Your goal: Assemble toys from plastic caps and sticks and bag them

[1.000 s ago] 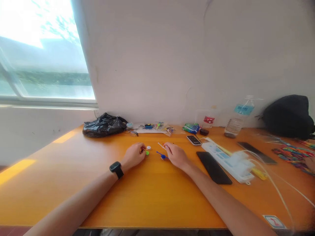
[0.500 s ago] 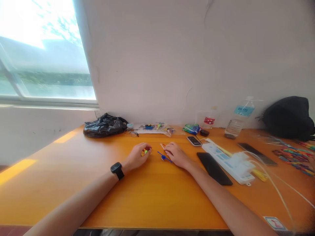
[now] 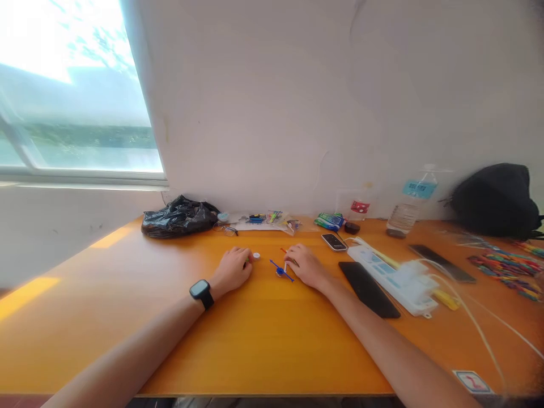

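Observation:
My left hand [image 3: 233,267], a black watch [image 3: 201,292] on its wrist, rests on the orange table [image 3: 263,334] with fingers curled over a small green piece; a white round piece [image 3: 256,256] lies just right of its fingertips. My right hand [image 3: 306,265] lies on the table with fingers pinched on a thin white stick [image 3: 285,266]. Between the hands sits a blue stick-and-disc piece [image 3: 280,271]. A red stick [image 3: 283,250] pokes out beyond the right fingers.
A black plastic bag [image 3: 178,216], spectacles and packets of coloured sticks [image 3: 272,218] line the wall. Two phones [image 3: 368,288], a white power strip [image 3: 393,273] with cables, a water bottle [image 3: 410,205], a black bag [image 3: 497,199] and coloured sticks [image 3: 504,265] lie to the right.
The left hand has come down onto the table and the white round piece shows again beside it. The right hand now pinches a white stick next to the blue piece.

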`<state>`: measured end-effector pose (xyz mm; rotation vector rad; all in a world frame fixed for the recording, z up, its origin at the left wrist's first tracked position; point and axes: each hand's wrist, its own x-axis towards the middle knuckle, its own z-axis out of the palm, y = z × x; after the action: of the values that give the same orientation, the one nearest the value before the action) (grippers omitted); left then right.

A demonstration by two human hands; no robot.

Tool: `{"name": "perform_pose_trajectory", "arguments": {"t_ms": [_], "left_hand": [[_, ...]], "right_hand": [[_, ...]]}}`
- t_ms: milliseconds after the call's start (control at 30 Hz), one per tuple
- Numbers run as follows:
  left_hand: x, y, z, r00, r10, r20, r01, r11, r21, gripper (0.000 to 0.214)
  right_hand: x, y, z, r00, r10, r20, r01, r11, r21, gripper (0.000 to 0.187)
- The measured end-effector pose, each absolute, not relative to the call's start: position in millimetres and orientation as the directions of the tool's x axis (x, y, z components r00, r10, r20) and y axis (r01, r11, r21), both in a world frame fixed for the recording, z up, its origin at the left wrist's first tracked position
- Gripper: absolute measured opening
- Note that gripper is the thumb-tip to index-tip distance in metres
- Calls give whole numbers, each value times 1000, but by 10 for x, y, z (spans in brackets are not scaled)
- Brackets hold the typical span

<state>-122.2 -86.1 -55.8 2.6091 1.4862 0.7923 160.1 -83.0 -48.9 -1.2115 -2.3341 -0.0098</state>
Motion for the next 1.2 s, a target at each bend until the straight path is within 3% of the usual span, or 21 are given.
{"name": "perform_pose_trajectory", "arguments": {"t_ms": [233,433,600,767,967,1100,1200], "left_hand": [[-1220,-851,-625,452,784,426,750,-592,294,43],[-1156,-857,-621,507,743,436,695,-652,304,21],[-1130,-858,-627,484,721,496,693,-662,286,19],[-1124,-841,-622,404,700,589,697,-653,297,21],[-1117,-888,-552,314,698,644,635,-658,404,14],[-1087,-949,-520,282,760,585,523,-633,571,13],[-1048,-997,-509,281,795,538,430,-605,670,17]], "right_hand": [[1567,-862,-446,-397,745,536,774,586,-241,13],[1494,-919,-392,-313,729,608,751,582,-311,15],[1308,-1123,-352,-358,765,534,667,610,-427,15],[1145,-1345,-338,-545,756,361,649,654,-389,13],[1245,-1281,-382,-514,808,288,734,588,-340,13],[1341,-1180,-390,-438,840,319,787,530,-315,15],[1357,-1139,-385,-381,845,374,770,514,-378,17]]}}
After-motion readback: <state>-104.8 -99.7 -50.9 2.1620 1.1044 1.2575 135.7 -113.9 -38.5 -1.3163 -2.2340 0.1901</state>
